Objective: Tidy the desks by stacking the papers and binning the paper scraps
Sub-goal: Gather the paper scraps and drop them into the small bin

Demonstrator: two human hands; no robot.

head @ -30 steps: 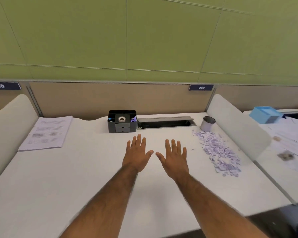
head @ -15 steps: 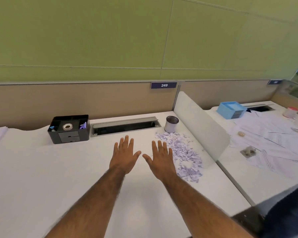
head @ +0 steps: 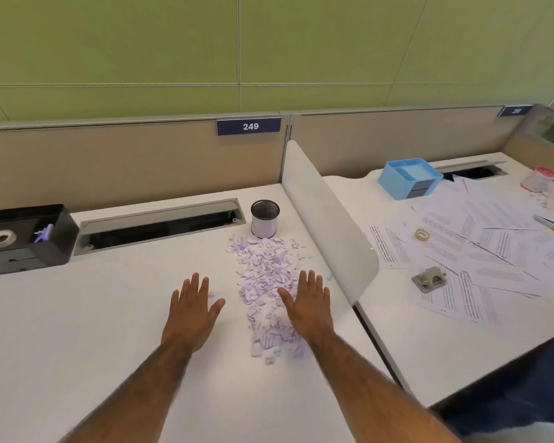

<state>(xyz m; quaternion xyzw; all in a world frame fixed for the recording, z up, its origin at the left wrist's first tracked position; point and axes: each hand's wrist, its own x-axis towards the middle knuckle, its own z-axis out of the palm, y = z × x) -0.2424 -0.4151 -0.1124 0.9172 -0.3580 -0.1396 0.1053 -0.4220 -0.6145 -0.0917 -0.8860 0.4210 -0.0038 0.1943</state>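
Flat, open hands (left [head: 191, 310], right [head: 311, 306]) flanked the scraps [head: 266, 282] strewn on the worktop [head: 77, 330] below the bin [head: 265, 219], apparently poised to sweep them together; fingers gripped nothing.

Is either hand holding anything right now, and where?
Nothing is held: the left hand and right hand are both open and flat, beside the paper scraps.

Black organiser [head: 50, 247], blue tray [head: 408, 177], tape roll [head: 421, 234]

Bright, even light from overhead throws only faint shadows on the white laminate desk [head: 77, 330]. Wide-angle distortion bows the edges; the forearms and far-right corner blur softly.
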